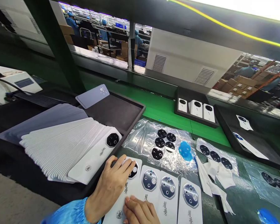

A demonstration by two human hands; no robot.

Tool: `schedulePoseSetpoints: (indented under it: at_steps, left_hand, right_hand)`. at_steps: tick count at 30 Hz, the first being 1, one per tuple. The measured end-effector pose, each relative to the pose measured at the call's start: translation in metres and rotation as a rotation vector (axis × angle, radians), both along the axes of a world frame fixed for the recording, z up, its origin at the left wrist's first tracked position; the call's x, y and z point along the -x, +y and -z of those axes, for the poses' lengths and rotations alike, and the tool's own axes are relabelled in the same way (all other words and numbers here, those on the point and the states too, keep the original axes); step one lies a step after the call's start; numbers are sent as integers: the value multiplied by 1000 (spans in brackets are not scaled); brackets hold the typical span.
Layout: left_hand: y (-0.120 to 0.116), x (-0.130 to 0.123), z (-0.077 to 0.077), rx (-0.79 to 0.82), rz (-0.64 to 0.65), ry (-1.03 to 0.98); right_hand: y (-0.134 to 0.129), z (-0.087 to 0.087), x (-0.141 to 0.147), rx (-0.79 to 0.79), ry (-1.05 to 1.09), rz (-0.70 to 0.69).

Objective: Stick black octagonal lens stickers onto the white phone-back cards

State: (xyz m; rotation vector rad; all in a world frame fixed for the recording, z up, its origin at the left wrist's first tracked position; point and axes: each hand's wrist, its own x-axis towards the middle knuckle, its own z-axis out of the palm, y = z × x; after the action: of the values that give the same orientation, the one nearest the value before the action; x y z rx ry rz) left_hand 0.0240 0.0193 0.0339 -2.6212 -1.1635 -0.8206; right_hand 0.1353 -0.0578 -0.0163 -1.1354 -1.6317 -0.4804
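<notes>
My left hand (113, 185) lies over the top of the leftmost white phone back cover (115, 207), its fingers stretched across the dark octagonal camera plate (133, 171). Lower on that cover, my right hand (141, 211) rests with bent fingers pressed together; whether they pinch anything is hidden. To the right, more white phone back covers (189, 214) stand side by side, each with a shiny octagonal camera plate (190, 196). At my left, a fanned stack of white phone back covers (67, 146) has a black octagonal plate on its top one.
A dark tray (114, 113) holds a grey-blue cover (92, 96). Loose black camera plates (160, 142) and blue round film pieces (185, 151) lie on clear plastic. White strips (214, 177) lie at right. Smaller black trays (196, 117) stand farther back on a green surface.
</notes>
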Motion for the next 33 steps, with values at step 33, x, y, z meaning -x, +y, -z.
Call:
schedulePoseSetpoints:
  at_steps: [33]
  left_hand:
    - [9,4,-13,29,-17,-99]
  right_hand:
    - [-1,7,1,3,-12,28]
